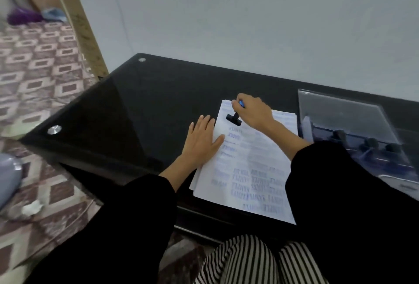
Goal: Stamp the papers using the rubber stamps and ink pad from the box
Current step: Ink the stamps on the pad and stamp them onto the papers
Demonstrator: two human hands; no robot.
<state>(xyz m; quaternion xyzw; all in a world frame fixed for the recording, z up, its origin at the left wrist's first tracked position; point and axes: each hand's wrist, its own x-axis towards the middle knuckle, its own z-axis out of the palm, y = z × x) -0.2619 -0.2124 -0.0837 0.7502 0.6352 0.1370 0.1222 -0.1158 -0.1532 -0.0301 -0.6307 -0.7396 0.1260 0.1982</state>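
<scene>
A stack of white papers (244, 170) lies on the black glass table (136, 113), its top sheet covered with many blue stamp marks. My right hand (254, 111) grips a rubber stamp (234, 119) with a black base and a blue handle tip, held just above the far left part of the top sheet. My left hand (201, 143) lies flat with fingers straight, pressing the left edge of the papers. To the right stands a clear plastic box (353, 129) with its lid up, holding several more black stamps (371, 143).
The table's left edge and near corner drop off to a patterned floor (40, 75). A grey wall runs behind the table. A pale round object (9, 177) sits on the floor at the far left. My striped trousers (249, 261) are under the near edge.
</scene>
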